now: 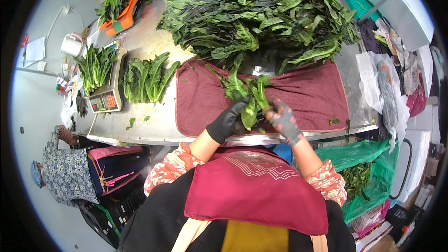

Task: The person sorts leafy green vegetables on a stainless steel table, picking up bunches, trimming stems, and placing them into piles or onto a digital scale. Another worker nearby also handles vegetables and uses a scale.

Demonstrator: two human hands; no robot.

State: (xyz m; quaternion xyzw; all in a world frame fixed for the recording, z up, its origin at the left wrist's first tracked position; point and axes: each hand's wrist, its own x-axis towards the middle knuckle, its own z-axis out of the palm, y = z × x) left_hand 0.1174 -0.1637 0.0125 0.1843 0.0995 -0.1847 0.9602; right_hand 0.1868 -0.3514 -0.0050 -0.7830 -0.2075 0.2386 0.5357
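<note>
My left hand [228,120], in a black glove, and my right hand [283,121], in a grey glove with pink dots, both grip a small bunch of green leaves [249,95] over a maroon towel [308,98] spread on a steel table [144,130]. The stems sit between my two hands, and the leaf tips point away from me. Just beyond lies a big heap of loose leafy greens [256,9], filling the far side of the table.
A sorted bundle of greens [147,79] lies left of the towel, beside a weighing scale [106,95] carrying more leaves. An orange tray [122,11] holds greens at the far left. A green bag [368,168] with trimmings hangs at right. Another person [65,168] crouches lower left.
</note>
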